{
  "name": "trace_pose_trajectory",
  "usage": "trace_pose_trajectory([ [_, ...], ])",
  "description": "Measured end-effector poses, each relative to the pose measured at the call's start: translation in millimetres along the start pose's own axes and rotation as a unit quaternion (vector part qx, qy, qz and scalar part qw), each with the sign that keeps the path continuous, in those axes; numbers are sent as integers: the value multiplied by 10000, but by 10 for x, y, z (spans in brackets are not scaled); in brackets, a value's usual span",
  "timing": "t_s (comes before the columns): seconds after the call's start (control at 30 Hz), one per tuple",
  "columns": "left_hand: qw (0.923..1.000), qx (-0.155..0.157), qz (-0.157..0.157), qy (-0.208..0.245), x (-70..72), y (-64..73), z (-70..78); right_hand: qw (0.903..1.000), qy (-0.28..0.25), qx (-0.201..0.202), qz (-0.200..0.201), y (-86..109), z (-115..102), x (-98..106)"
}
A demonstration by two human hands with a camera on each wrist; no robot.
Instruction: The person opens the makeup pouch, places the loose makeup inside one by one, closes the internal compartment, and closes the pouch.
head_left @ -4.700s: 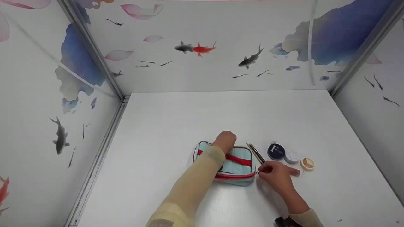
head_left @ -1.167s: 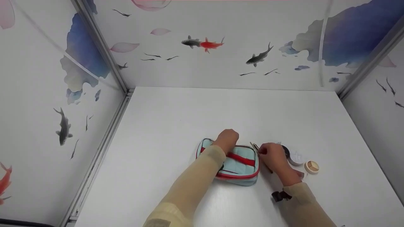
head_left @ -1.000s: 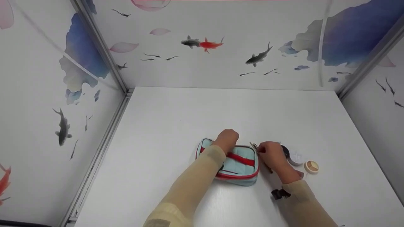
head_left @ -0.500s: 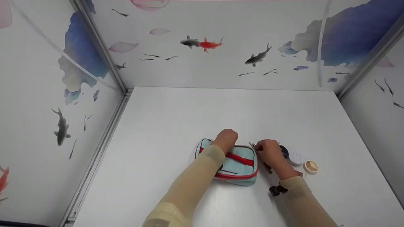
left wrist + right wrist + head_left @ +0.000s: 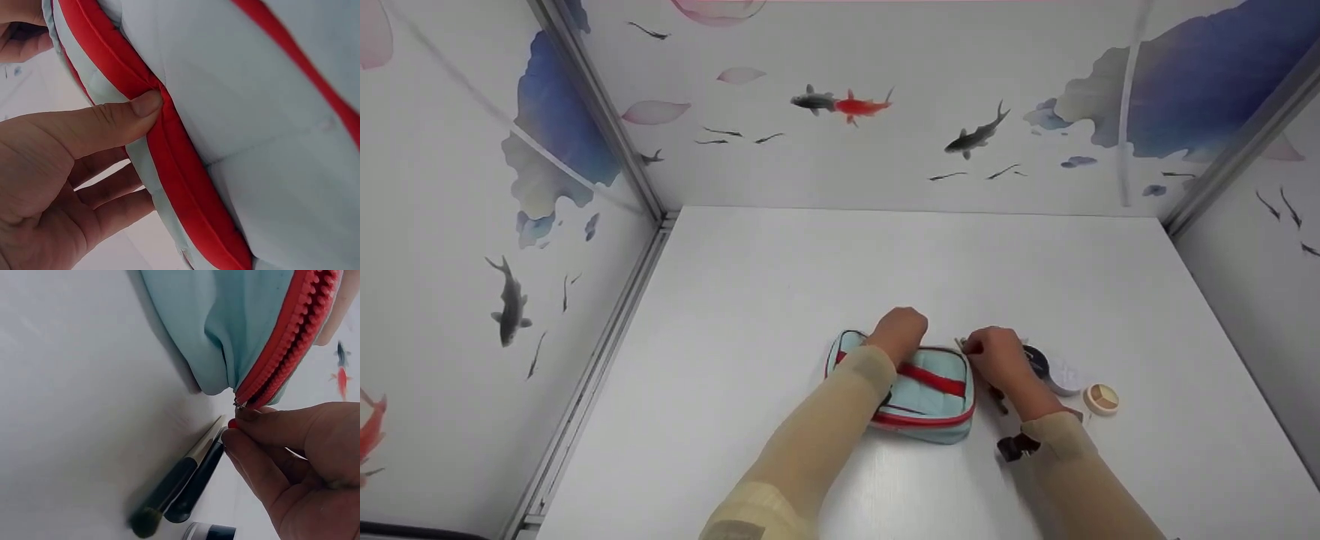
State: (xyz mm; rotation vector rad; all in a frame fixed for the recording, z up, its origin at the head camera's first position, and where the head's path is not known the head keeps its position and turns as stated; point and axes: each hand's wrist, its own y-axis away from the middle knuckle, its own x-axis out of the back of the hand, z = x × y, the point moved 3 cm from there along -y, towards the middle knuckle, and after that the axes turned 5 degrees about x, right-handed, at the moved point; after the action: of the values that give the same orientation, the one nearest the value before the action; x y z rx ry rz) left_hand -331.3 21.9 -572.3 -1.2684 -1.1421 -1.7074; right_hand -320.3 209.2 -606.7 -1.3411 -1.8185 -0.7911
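Note:
A light blue makeup bag with red trim lies on the white table. My left hand grips its far edge; in the left wrist view the thumb presses the red band and the other fingers lie behind it. At the bag's far right corner my right hand pinches a small red zipper pull between thumb and forefinger. Beside the pull, the red zipper shows its two rows of teeth slightly apart. Two makeup brushes lie just below the right hand, partly hidden in the head view.
Right of the right hand lie a dark round compact, a pale round case and a three-part concealer pan. A brownish item is mostly hidden under the right wrist. Printed walls enclose the table's back and sides.
My right hand has moved from the bag's near right corner along its right side to the far right corner. The left hand keeps its grip on the far edge.

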Motion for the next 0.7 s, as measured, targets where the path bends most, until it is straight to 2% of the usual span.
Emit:
trace_pose_trajectory([
  [0.17,9999,68,-23,101,-16,-20,-2,9997,34,241,97,-22,6,-5],
  [0.4,9999,11,-83,-82,-5,-34,7,9973,119,703,172,-79,25,-34],
  [0.57,9999,42,-27,-111,5,-17,6,9981,-12,617,-59,-137,10,-40],
  [0.7,10000,74,22,-53,33,22,8,9973,-42,721,-126,-189,11,-43],
])
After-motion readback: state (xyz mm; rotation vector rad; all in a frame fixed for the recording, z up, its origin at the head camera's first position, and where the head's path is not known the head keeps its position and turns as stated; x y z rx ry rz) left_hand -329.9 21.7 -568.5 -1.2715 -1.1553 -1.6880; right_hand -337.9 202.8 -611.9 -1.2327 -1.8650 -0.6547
